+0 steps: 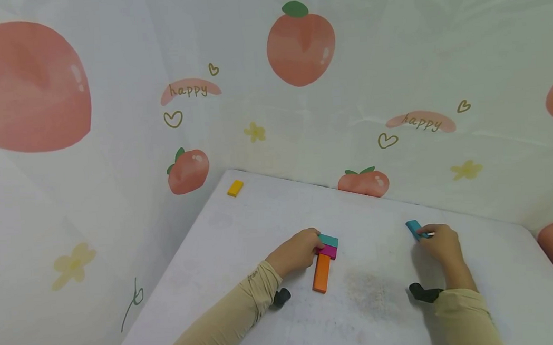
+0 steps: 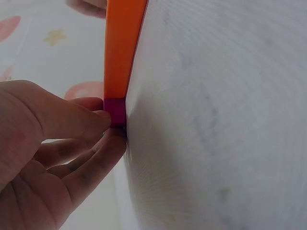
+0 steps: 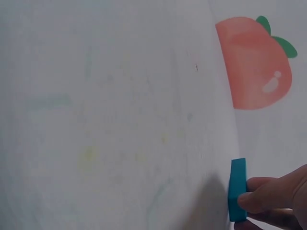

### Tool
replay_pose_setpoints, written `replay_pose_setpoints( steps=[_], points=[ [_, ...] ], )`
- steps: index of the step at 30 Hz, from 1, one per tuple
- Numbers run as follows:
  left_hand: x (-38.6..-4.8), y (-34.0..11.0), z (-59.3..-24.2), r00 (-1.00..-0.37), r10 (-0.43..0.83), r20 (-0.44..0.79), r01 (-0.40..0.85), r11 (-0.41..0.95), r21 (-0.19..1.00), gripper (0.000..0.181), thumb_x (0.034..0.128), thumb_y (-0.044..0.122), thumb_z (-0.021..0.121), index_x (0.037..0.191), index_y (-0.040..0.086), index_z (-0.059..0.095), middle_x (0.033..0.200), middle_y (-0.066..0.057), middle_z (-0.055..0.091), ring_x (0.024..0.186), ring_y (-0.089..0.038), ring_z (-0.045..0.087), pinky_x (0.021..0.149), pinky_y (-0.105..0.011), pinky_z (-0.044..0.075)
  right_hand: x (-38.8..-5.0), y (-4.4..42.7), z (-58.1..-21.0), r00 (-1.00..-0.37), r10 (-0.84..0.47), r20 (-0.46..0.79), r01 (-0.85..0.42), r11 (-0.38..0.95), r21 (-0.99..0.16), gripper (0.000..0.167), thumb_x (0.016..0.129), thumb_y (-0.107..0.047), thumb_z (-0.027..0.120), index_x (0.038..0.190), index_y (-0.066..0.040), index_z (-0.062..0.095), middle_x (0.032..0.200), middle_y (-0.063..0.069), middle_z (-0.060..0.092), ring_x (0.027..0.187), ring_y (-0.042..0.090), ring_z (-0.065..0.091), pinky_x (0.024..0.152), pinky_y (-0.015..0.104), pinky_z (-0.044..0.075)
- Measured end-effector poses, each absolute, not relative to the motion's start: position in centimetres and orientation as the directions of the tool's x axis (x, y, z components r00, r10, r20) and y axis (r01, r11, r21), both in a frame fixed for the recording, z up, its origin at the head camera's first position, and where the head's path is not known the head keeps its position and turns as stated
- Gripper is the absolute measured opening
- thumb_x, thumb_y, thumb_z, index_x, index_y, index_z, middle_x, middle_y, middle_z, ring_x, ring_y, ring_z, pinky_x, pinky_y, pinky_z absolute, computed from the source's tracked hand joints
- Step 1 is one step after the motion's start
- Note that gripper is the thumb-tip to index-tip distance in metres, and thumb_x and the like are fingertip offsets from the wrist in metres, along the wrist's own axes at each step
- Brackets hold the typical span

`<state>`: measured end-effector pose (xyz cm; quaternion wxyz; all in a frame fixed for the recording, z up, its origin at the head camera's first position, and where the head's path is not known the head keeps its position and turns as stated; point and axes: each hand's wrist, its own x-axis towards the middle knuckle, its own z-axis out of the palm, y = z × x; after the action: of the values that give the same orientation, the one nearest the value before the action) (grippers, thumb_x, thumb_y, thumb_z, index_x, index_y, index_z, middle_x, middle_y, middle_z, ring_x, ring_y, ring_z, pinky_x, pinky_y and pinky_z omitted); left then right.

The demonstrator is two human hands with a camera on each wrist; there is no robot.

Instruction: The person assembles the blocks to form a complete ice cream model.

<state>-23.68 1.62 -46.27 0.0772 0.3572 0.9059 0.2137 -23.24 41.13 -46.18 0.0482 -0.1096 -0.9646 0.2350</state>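
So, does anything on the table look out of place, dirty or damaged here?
Yes: a brownish-grey smudge stands out on the pale table, right of the orange block. The yellow block also lies apart, near the far left corner, perhaps deliberately. I see nothing spilled or broken.

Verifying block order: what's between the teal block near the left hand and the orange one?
The magenta block. The head view shows it between the teal block and the orange block.
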Motion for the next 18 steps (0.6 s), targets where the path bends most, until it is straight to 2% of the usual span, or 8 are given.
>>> replay_pose_setpoints(
  steps=[4, 8, 11, 15, 18],
  points=[
    [-23.7, 1.6, -46.4, -0.736, 0.677, 0.013, 0.608, 0.653, 0.451, 0.023, 0.101, 0.001, 0.067, 0.119, 0.006, 0.081, 0.122, -0.007, 0.071, 0.122, -0.02, 0.066, 0.112, -0.03, 0.053, -23.5, 40.1, -46.2, -0.974, 0.224, 0.042, 0.177, 0.859, -0.481, 0.034, 0.084, -0.002, 0.062, 0.113, 0.01, 0.075, 0.112, 0.039, 0.069, 0.095, 0.047, 0.067, 0.067, 0.039, 0.054],
    [-23.8, 1.6, -46.6, -0.733, 0.68, 0.017, 0.612, 0.648, 0.453, 0.022, 0.1008, 0.0, 0.066, 0.116, 0.006, 0.081, 0.117, -0.006, 0.071, 0.116, -0.017, 0.066, 0.111, -0.029, 0.053, -23.7, 38.9, -46.2, -0.975, 0.22, 0.025, 0.179, 0.849, -0.498, 0.032, 0.085, -0.002, 0.062, 0.112, 0.01, 0.075, 0.112, 0.039, 0.069, 0.094, 0.046, 0.068, 0.071, 0.047, 0.057],
    [-23.8, 1.7, -46.6, -0.734, 0.679, 0.012, 0.609, 0.651, 0.454, 0.023, 0.1014, 0.001, 0.066, 0.118, 0.006, 0.081, 0.121, -0.006, 0.071, 0.121, -0.018, 0.066, 0.113, -0.03, 0.052, -23.8, 38.0, -46.2, -0.978, 0.207, 0.022, 0.169, 0.852, -0.496, 0.031, 0.086, -0.002, 0.063, 0.113, 0.009, 0.075, 0.115, 0.039, 0.068, 0.097, 0.047, 0.068, 0.077, 0.053, 0.058],
    [-23.8, 1.7, -46.7, -0.741, 0.671, 0.001, 0.6, 0.662, 0.448, 0.024, 0.102, 0.002, 0.066, 0.121, 0.007, 0.08, 0.127, -0.008, 0.071, 0.127, -0.02, 0.065, 0.115, -0.031, 0.05, -24.0, 36.8, -46.2, -0.98, 0.197, 0.022, 0.159, 0.852, -0.499, 0.03, 0.088, -0.002, 0.063, 0.112, 0.008, 0.076, 0.115, 0.038, 0.068, 0.098, 0.046, 0.066, 0.079, 0.055, 0.058],
    [-23.8, 1.7, -46.6, -0.742, 0.67, 0.002, 0.601, 0.665, 0.444, 0.023, 0.1017, 0.002, 0.067, 0.121, 0.007, 0.08, 0.124, -0.007, 0.072, 0.125, -0.019, 0.066, 0.114, -0.03, 0.051, -24.1, 36.0, -46.3, -0.982, 0.189, 0.02, 0.153, 0.85, -0.503, 0.028, 0.09, -0.002, 0.062, 0.113, 0.008, 0.077, 0.117, 0.038, 0.067, 0.099, 0.046, 0.066, 0.08, 0.056, 0.058]
  ],
)
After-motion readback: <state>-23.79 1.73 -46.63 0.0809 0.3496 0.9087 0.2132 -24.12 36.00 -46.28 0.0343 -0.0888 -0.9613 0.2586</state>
